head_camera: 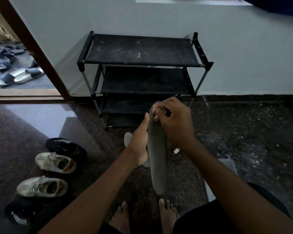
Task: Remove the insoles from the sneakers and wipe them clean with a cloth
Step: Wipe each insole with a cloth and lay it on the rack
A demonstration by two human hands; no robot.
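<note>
The insole (pixel 156 157) is held off the floor (pixel 243 132), upright and slightly bowed, in front of the shoe rack (pixel 140 49). The left hand (pixel 139 146) grips its middle from the left. The thumb lies up the near edge and the fingers are hidden behind. The right hand (pixel 176 122) sits at the upper end with fingers (pixel 166 114) curled, pinching a small pale cloth (pixel 156 114) against the insole's face. The cloth is mostly covered. Two beige sneakers (pixel 56 162) stand on the floor to the left, well apart from both hands.
</note>
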